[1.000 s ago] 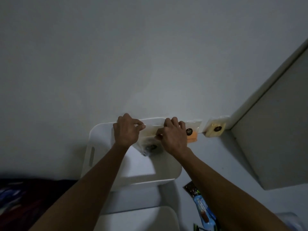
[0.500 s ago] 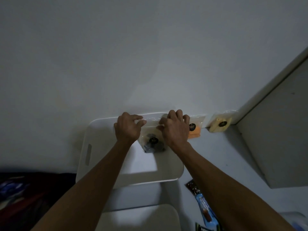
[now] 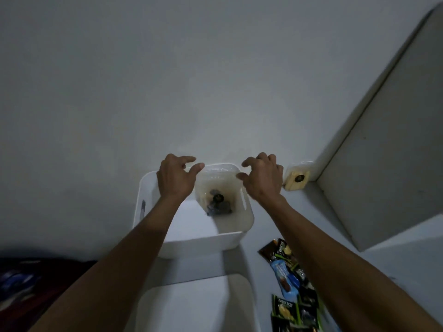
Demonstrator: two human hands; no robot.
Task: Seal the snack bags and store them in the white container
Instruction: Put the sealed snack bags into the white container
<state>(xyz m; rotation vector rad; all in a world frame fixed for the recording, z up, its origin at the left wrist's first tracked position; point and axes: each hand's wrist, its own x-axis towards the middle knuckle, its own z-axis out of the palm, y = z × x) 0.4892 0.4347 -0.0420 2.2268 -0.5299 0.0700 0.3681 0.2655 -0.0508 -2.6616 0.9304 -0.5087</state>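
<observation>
Both hands hover palm-down over the white container [image 3: 191,243], the left hand [image 3: 176,178] and right hand [image 3: 262,179] empty, fingers spread and curled. 1 clear snack bag [image 3: 218,190] leans inside against the container's far wall.

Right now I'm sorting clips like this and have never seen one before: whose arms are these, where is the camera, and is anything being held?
The single view comes from a camera worn on a person's head, looking down at their own bare arms. The left hand and right hand hover open above a white container; neither has a grip on anything. Inside the container stands a clear snack bag with dark pieces at its bottom. Another small yellowish bag leans by the wall to the right. Loose snack packets lie on the white surface near the right forearm.
</observation>
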